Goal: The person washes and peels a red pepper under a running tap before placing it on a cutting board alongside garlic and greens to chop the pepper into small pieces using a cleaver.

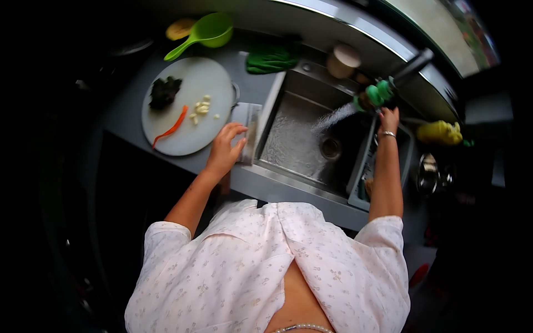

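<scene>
Over the counter's edge, between the round white board [194,136] and the sink [288,122], my left hand [225,150] hangs with its fingers apart and nothing in them. Dark leaves [165,92], a red pepper strip [171,129] and pale garlic cloves [201,109] lie on the board. My right hand [390,119] is raised at the faucet [379,93], right of the sink; its fingers are partly hidden, and whether they grip the faucet is unclear. Water streams from the faucet into the steel sink, near the drain [330,147].
A green strainer [214,30] and a green cloth [273,57] lie behind the board. A pale cup [343,60] stands behind the sink. To the right are a grey rack [361,161], a yellow bottle [438,132] and a metal bowl [427,173].
</scene>
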The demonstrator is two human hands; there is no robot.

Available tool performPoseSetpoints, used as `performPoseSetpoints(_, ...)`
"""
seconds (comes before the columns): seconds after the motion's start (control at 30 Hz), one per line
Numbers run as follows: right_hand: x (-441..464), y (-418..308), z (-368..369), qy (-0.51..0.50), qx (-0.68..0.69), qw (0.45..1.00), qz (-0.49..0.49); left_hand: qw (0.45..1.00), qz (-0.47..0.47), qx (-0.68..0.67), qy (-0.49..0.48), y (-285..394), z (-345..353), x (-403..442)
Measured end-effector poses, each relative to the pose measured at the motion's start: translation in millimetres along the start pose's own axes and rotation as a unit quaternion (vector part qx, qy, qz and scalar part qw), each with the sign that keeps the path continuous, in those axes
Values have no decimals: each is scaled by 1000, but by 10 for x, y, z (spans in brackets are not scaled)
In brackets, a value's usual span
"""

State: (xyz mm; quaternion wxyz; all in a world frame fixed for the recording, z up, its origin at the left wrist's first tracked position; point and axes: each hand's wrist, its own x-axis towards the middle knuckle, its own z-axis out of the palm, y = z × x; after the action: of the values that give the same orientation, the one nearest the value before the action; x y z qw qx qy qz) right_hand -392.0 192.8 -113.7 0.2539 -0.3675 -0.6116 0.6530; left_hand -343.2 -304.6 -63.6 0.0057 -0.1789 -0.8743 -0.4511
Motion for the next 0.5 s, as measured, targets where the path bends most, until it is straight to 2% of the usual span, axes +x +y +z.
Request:
performPoseSetpoints(0.03, 53, 69, -21, -54, -43, 996, -65, 1000, -12, 7, 15, -77, -81, -106)
performPoseSetpoints(0.07, 18, 106, 69, -55, -46, 992, -106, 997, -61, -4, 41, -179, -153, -202)
performPoseSetpoints(0.1, 17, 88, 74, -86, -45, 991, -91, 992, -110, -17, 64, -263, -220, -303)
performPoseSetpoints(0.13, 36, 79, 29, -114, -46, 990, -76, 990, -118, -13, 71, -345, -291, -387)
performPoseSetpoints(0.27, -165, 2, -126, -119, -103, 987, -34, 980, -149, 35, 128, -647, -591, -453)
performPoseSetpoints(0.3, -141, 173, -193, -103, -86, 987, -91, 976, -156, 51, 143, -694, -675, -468)
performPoseSetpoints(0.33, -334, 167, -176, -56, -102, 988, -98, 972, -162, 67, 158, -744, -766, -485)
performPoseSetpoints(0.4, -678, 352, -188, -36, -62, 989, -131, 965, -170, 92, 175, -928, -943, -549)
performPoseSetpoints(0.43, -871, 484, -209, -59, -75, 987, -131, 961, -166, 98, 196, -1010, -1039, -583)
performPoseSetpoints(0.5, -1702, 303, 12, -131, -134, 976, -114, 954, -172, 101, 224, -1178, -1238, -649)
